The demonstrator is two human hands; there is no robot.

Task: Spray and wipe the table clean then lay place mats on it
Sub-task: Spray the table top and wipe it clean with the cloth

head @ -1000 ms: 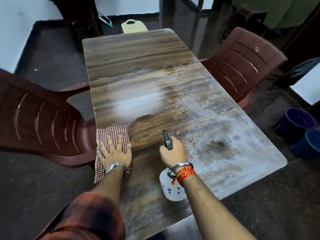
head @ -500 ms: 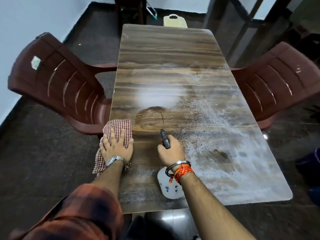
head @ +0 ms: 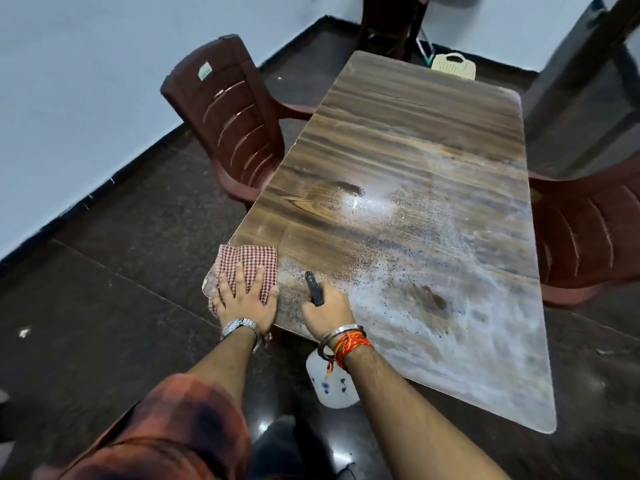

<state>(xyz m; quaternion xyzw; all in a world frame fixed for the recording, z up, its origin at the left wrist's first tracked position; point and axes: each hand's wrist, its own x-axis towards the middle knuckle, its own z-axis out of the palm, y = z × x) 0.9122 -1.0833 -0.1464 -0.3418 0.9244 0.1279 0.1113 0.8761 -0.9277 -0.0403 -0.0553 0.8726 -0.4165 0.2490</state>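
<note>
1. Right grip [head: 327, 311] is curling round the top of the bottle [head: 330, 386] and holding it, with the black nozzle [head: 313, 284] pointing out over the table [head: 398, 133].
2. White and marked with small blue figures, the bottle's body is hanging under the right wrist, just off the table's near edge and above the dark floor [head: 104, 306].
3. Left grip [head: 244, 303] is lying flat with its fingers straight and spread, pressing the checked cloth [head: 252, 261] onto the table's near left corner; the cloth's left side is drooping over the edge.
4. A white speckled film [head: 450, 289] is covering the near and right part of the table, while the far end is showing bare wood grain.
5. One brown chair [head: 225, 116] is standing at the table's left side and another [head: 588, 230] at its right.
6. A watch [head: 239, 325] is sitting on the left wrist; a bangle [head: 341, 332] and red threads [head: 351, 344] are circling the right.
</note>
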